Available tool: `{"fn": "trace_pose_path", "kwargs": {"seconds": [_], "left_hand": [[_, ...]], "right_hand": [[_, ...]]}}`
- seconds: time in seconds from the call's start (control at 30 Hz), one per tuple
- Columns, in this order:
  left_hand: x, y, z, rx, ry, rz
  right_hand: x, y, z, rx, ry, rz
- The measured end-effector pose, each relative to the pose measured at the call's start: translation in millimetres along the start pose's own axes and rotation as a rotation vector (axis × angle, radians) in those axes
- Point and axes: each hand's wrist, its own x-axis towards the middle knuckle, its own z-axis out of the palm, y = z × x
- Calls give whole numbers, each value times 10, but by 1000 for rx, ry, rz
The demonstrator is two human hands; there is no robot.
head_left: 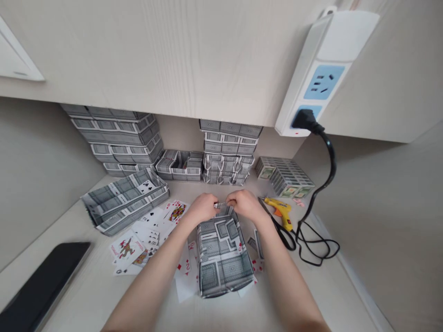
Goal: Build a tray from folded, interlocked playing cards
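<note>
My left hand (204, 208) and my right hand (245, 205) meet at the far end of a grey box made of playing cards (226, 258). Between the pinched fingertips of both is a narrow strip, apparently a folded playing card (221, 205). It sits over the box's far edge; whether it touches the box I cannot tell. Grey patterned card backs cover the box's top, with a red diamond showing on its right side. Loose playing cards (148, 236) lie face up to the left, some partly under my left forearm and the box.
An open card-built box (128, 200) stands left, before stacked card boxes (121, 138). Another stack (228, 152) rises behind my hands. Right are a yellow glue gun (283, 213), black-handled scissors (285, 237) and a looping black cable (332, 159) from a power strip (325, 74). A dark flat device (41, 286) lies front left.
</note>
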Motion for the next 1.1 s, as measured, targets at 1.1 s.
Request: {"fn": "trace_pose_path", "kwargs": {"seconds": [1.1], "left_hand": [[17, 39, 51, -385, 256, 157]], "right_hand": [[6, 119, 52, -156, -69, 109]]}}
